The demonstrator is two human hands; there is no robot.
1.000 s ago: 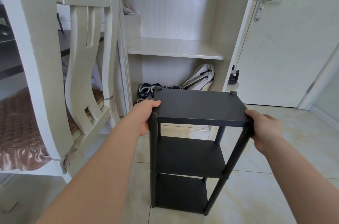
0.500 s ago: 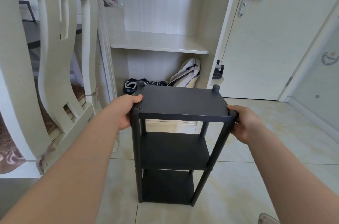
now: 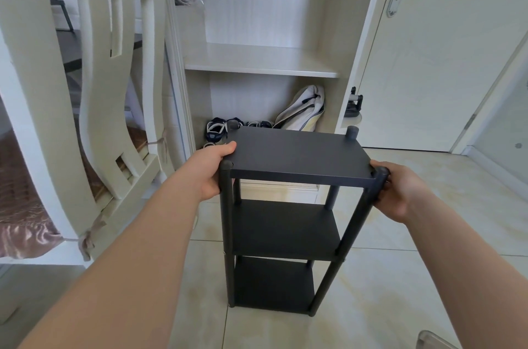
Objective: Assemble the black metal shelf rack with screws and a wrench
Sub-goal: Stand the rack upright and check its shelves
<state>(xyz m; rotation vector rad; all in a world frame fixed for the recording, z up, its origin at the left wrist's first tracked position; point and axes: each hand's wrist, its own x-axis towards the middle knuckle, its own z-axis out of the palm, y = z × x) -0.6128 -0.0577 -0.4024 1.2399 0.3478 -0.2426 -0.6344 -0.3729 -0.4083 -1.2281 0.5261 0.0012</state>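
A black metal shelf rack (image 3: 294, 154) with three shelves and four round posts stands upright on the tiled floor in front of me. My left hand (image 3: 210, 170) grips its top shelf at the near left corner, thumb on the shelf's upper face. My right hand (image 3: 398, 190) grips the near right post just under the top shelf. No screws or wrench are in sight.
A white chair (image 3: 103, 97) with a brown cushion stands close on the left. Behind the rack is an open white cupboard (image 3: 263, 62) with shoes (image 3: 218, 131) and a bag (image 3: 304, 108) at its bottom. A closed door (image 3: 428, 48) is to the right.
The view has shifted a little, so the rack sits slightly more to the right in frame. Both hands keep their hold on the rack's top corners.
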